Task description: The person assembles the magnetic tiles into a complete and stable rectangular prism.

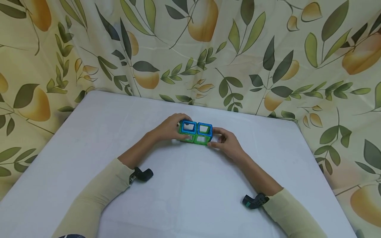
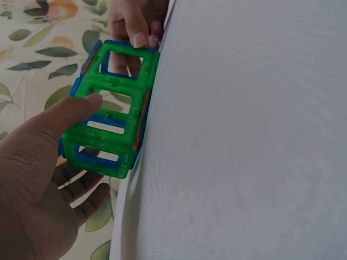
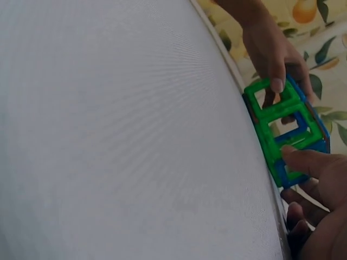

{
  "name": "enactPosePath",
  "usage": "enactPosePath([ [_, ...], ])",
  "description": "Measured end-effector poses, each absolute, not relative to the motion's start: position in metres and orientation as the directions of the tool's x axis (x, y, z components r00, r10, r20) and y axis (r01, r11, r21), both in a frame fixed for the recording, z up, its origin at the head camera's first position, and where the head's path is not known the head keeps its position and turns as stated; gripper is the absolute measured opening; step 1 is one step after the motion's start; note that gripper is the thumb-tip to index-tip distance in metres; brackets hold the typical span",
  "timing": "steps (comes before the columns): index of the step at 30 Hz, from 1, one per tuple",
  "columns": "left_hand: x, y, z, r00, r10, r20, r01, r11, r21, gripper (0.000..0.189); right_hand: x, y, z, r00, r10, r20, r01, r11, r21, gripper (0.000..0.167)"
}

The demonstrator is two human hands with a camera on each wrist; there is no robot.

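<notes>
A box-shaped block of magnetic tiles (image 1: 196,134), two squares long, sits on the white table near its far side; its open-frame tiles are blue on top and green in front. My left hand (image 1: 170,128) holds the left end, the thumb on the green face and the other fingers behind. At the right end my right hand (image 1: 229,142) pinches the block between thumb and fingers. In the left wrist view the green side of the tile block (image 2: 116,83) shows, with some orange-red edges. The right wrist view shows the right thumb (image 3: 306,161) pressed to a green frame.
The white-covered table (image 1: 178,191) spreads out on all sides of the block. Behind it hangs a patterned curtain (image 1: 178,49) with leaves and fruit. A black wrist camera (image 1: 143,174) is strapped to the left wrist, another black wrist camera (image 1: 255,201) to the right.
</notes>
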State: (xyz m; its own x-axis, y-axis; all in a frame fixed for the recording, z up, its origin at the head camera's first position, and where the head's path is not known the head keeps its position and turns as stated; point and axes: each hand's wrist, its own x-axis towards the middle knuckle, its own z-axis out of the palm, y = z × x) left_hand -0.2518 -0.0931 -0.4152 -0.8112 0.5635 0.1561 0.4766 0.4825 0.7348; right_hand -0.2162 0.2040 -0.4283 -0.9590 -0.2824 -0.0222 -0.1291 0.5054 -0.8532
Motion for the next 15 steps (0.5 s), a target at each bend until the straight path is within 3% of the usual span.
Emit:
enactPosePath([
  [15,-0.245,-0.117,-0.415,-0.826,0.545,0.147,0.477,0.536,0.696,0.069,-0.22,0.214,-0.42,-0.925,-0.379,-0.013,-0.223,0.571,-0.79,0.066],
])
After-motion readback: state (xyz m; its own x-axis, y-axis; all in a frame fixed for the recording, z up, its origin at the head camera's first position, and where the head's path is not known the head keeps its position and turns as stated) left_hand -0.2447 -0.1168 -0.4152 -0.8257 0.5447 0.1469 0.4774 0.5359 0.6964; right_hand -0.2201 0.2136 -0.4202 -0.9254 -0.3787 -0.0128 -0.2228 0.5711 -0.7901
